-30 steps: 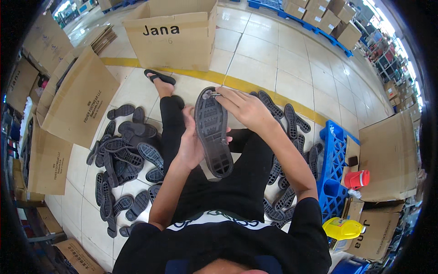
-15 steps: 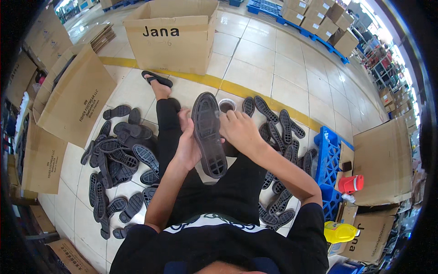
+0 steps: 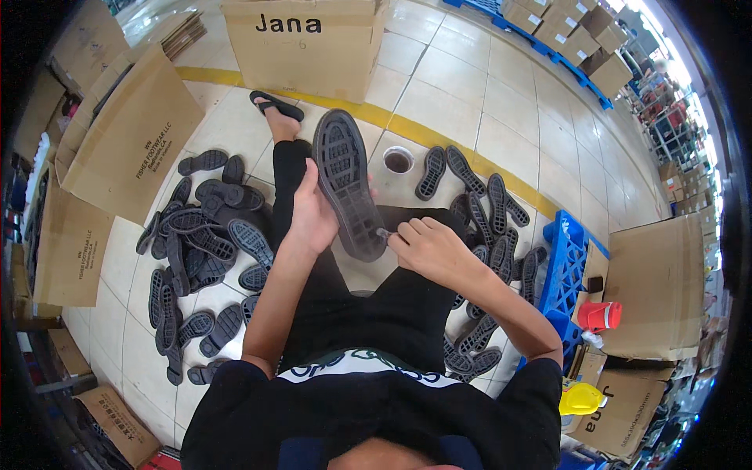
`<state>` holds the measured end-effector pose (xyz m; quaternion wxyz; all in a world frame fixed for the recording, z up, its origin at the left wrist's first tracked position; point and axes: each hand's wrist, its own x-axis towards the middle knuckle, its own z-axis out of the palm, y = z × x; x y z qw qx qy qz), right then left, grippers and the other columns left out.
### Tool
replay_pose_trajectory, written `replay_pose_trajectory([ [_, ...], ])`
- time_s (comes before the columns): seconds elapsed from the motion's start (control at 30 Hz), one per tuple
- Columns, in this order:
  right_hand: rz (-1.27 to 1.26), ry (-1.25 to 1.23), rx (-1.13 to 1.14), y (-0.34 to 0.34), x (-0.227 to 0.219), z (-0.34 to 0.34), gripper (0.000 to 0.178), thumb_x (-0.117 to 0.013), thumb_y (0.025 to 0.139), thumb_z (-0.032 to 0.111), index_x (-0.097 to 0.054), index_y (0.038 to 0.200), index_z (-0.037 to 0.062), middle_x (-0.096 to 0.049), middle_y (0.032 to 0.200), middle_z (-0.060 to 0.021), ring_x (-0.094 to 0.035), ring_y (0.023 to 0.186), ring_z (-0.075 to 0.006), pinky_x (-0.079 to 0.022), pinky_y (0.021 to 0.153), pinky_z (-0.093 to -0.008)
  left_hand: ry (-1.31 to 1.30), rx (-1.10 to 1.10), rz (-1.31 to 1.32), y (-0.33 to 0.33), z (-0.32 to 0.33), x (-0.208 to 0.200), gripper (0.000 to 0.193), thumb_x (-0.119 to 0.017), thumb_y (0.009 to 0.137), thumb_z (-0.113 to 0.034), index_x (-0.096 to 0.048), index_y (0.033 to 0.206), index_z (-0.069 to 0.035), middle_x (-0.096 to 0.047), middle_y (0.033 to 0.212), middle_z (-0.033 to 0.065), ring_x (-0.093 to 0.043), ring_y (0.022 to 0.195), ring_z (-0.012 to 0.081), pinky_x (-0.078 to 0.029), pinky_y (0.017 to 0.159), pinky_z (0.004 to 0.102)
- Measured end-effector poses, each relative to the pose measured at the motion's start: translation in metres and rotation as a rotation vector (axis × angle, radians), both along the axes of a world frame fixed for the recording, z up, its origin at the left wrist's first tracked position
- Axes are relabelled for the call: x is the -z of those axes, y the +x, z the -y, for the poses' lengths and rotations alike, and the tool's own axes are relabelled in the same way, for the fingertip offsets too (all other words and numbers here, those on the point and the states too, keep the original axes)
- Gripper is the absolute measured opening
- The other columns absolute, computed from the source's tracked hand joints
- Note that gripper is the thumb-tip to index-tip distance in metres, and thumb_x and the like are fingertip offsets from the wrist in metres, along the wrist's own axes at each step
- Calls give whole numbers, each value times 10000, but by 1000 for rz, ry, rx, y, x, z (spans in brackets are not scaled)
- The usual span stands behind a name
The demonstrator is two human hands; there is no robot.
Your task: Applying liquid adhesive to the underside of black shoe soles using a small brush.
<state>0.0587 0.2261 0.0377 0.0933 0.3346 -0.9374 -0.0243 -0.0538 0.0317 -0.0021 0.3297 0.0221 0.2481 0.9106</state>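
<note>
My left hand (image 3: 314, 215) grips a dark grey shoe sole (image 3: 342, 168) along its left edge, thumb on the near side and fingers behind. The sole is tilted up, its gridded, hollowed face toward me. Close to the sole's lower right edge, my right hand (image 3: 429, 249) pinches a small brush-like tool (image 3: 382, 233) with a pale tip; most of it is hidden in the fingers. On the floor beyond stands a round cup (image 3: 398, 160) of brown stuff. Loose soles lie in a heap (image 3: 200, 235) on the left and another group (image 3: 495, 207) on the right.
A large cardboard box (image 3: 301, 66) stands ahead, with more boxes (image 3: 133, 145) at the left. To the right are a blue plastic pallet (image 3: 560, 270), a red jug (image 3: 600, 316) and a yellow bottle (image 3: 581, 399). A yellow line (image 3: 376, 115) crosses the tiled floor.
My right hand has moved down along the sole from its middle to its lower right edge, bringing the tool's tip into sight. The sole has shifted up and left in the picture.
</note>
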Motion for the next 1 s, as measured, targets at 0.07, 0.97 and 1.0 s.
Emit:
replay_pose_trajectory([
  [0.07, 50, -79, -9, 3, 2, 2, 190, -639, 750, 157, -559, 891, 59, -538, 794, -51, -586, 773, -205, -482, 699, -325, 3, -36, 6, -4, 1, -2, 691, -291, 952, -603, -464, 1304, -34, -590, 1154, 190, -578, 1055, 336, -448, 954, 488],
  [0.97, 147, -196, -104, 12, -2, 18, 236, -598, 696, 73, -583, 918, -4, -582, 1046, -135, -600, 985, -262, -523, 820, -324, 24, 14, -26, -11, 9, 3, 714, -292, 951, -603, -443, 1332, -18, -564, 1239, 175, -569, 1098, 336, -454, 951, 492],
  [1.0, 54, -201, -77, 6, -8, 16, 233, -602, 694, 69, -582, 914, -6, -583, 1051, -135, -602, 966, -265, -530, 793, -328, 22, 20, -23, -11, 8, 2, 714, -292, 951, -603, -443, 1332, -18, -564, 1239, 175, -569, 1098, 336, -454, 951, 492],
])
